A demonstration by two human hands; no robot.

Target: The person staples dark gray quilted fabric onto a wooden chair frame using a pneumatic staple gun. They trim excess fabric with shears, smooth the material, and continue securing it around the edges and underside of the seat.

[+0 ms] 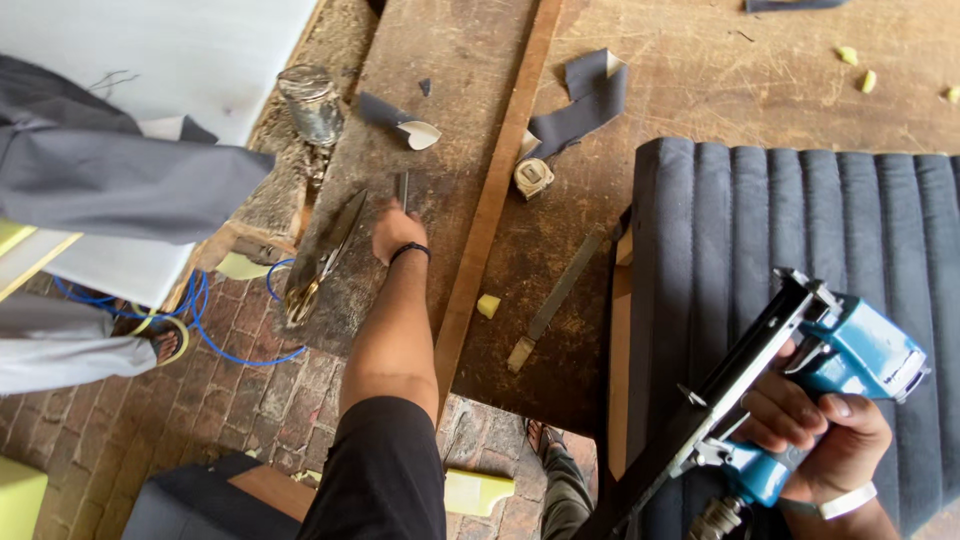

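Worn wooden workbench [700,90] strewn with scraps, red brick floor [200,400] below (daylit), blue cable [215,340] trailed across it

Glossy blue plastic stapler [850,350] with black metal rail, ribbed matt dark cloth cushion [800,210], rough scuffed wood bench [690,80], dull metal shears [325,255]

Upholstery workshop: scarred wooden workbench [690,70], fabric scraps [585,100], shears [325,260], pneumatic stapler [820,370], padded panel [800,250].

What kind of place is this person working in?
Probably an upholstery workshop. The right hand holds a blue staple gun over a dark padded cushion, and scissors and fabric scraps lie on the worn wooden bench.
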